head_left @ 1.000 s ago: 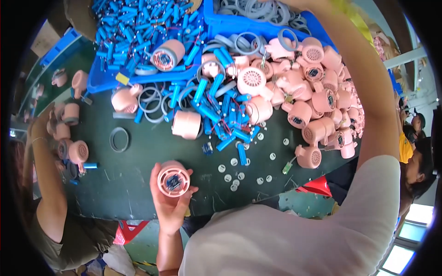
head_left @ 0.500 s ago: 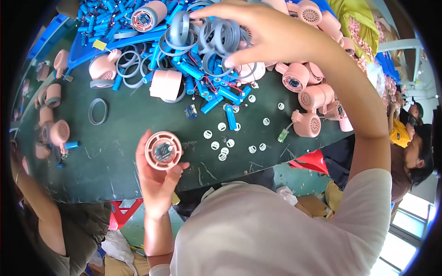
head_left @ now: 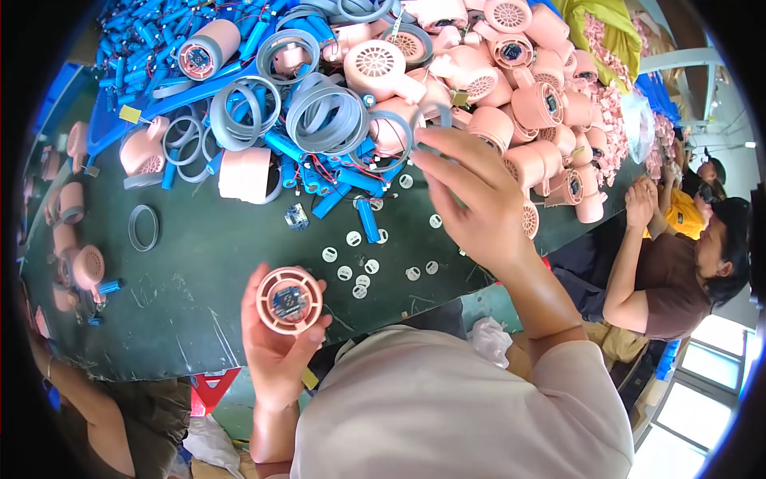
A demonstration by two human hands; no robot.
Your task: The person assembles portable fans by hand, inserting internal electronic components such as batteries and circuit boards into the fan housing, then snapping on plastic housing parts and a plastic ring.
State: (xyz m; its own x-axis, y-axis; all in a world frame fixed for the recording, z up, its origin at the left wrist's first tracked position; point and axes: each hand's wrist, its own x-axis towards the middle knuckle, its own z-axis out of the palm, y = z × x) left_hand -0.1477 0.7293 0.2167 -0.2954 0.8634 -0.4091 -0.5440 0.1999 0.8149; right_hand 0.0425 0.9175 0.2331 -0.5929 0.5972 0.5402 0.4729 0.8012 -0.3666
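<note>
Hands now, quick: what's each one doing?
Left hand: closed around a pink housing.
Right hand: open, close beside a grey ring; contact cannot be told.

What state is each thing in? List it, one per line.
Left hand: around the pink housing
Pink housing: held, open end facing the camera
Board inside it: exposed
Right hand: fingers spread, holding nothing visible
Lone grey ring: lying apart
Other grey rings: heaped, overlapping
Blue cylinders: loosely piled
White discs: scattered
</note>
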